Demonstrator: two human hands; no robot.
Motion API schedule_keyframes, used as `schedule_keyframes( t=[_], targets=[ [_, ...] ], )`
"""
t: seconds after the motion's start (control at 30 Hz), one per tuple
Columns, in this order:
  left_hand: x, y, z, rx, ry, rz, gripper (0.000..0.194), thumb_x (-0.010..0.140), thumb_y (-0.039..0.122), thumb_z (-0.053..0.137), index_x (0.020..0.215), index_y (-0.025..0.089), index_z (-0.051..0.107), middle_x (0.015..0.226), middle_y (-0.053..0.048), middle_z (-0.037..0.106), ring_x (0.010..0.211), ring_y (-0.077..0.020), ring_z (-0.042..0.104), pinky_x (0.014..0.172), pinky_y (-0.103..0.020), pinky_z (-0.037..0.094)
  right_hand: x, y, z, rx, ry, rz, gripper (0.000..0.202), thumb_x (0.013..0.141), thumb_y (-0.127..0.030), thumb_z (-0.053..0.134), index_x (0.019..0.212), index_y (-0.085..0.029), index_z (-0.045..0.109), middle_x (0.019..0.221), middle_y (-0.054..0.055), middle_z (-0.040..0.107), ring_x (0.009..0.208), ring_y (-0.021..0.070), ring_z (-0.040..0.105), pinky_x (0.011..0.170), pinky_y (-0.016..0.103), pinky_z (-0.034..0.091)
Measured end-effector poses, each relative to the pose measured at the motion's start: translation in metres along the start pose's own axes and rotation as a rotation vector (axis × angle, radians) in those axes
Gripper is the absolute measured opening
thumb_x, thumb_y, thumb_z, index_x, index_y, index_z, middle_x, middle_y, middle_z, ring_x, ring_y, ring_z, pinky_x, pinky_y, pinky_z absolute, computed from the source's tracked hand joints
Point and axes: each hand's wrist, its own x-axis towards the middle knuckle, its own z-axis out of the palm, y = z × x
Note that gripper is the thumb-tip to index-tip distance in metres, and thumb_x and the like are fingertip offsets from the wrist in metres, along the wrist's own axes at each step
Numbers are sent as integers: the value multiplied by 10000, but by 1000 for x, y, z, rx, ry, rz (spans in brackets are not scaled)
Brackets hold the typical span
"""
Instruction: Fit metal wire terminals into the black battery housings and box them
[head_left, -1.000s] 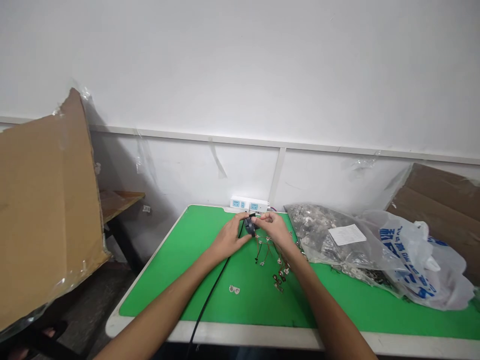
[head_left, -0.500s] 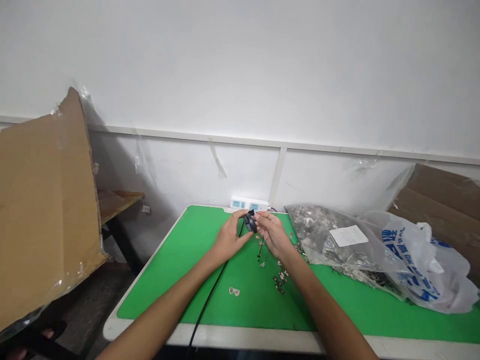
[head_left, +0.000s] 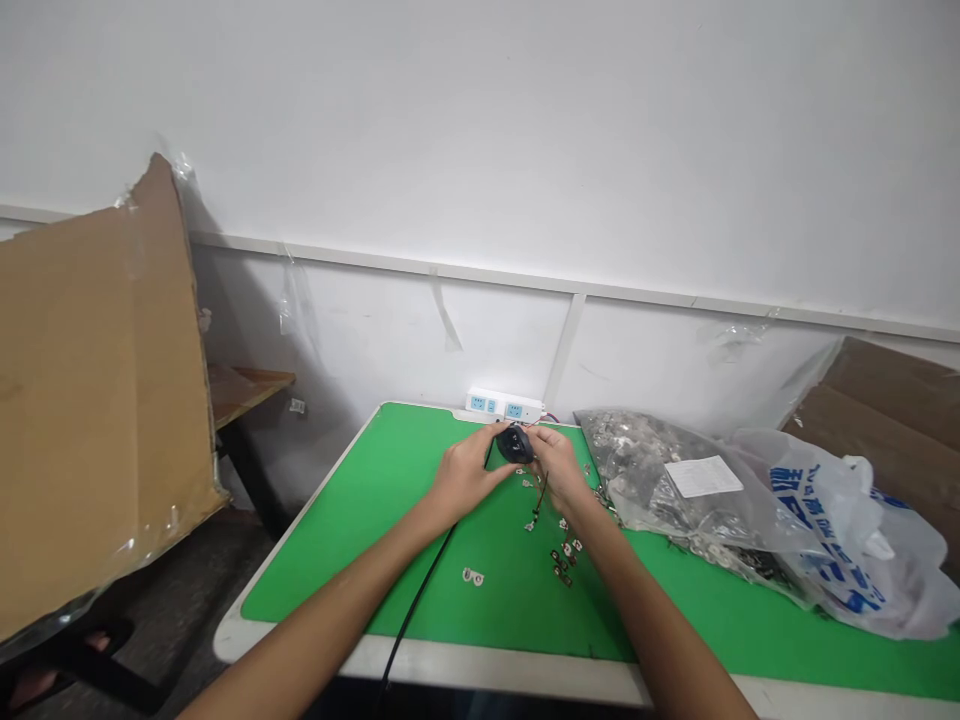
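A small black rounded plastic housing [head_left: 515, 444] is held up over the table between both hands; its exact kind is unclear. My left hand [head_left: 466, 470] grips its left side, thumb below and fingers above. My right hand [head_left: 556, 468] closes on its right edge, with the fingertips partly hidden behind it. A thin wire [head_left: 539, 502] with a small tip hangs below the right fingers. From beside the left hand a black cable [head_left: 421, 590] runs down over the table's front edge. Small metal pieces [head_left: 562, 567] lie near my right forearm, and a pale pair [head_left: 473, 577] lies further left.
A white power strip [head_left: 504, 404] sits at the back edge of the green table mat [head_left: 322, 550]. On the right lie a clear bag of small parts [head_left: 637, 460] and a white printed plastic bag [head_left: 862, 550]. Cardboard [head_left: 97, 400] stands at the left.
The black housing has been turned, so a darker, hollow-looking face now shows. My right fingers have shifted from the red wire to the housing's edge. The view has shifted slightly.
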Motion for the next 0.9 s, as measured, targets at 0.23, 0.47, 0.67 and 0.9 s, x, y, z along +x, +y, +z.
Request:
schedule_keyframes(
  t=[0.23,0.47,0.67,0.9],
  targets=[
    [-2,-2,4,-137,-7,-78,532,848,345,839,1320,262,609,1259,-64,774,1158,-285,753,974,-438,611,-9,2,11,-78,63,-135,457,681,-645,819,698,-223,645,680,3,615,669,176,524,630,304,425],
    [-3,-13,5,-140,-47,-78,560,824,337,837,1329,255,609,1216,-64,787,1099,-290,771,928,-424,624,-10,4,13,-149,69,-136,439,702,-650,773,710,-235,628,679,7,622,684,194,546,640,319,455],
    [1,-14,2,-209,-28,-51,591,841,430,835,1341,245,580,1245,-73,775,1149,-286,760,969,-428,624,-10,-5,13,-172,5,-144,410,746,-636,742,734,-233,663,710,18,656,695,200,587,645,324,481],
    [0,-8,6,-281,75,31,597,904,356,781,1405,240,476,1474,-136,650,1299,-267,692,1075,-436,586,-18,-19,16,-170,9,-206,351,762,-572,748,794,-226,694,766,32,708,720,208,629,685,341,522]
  ],
)
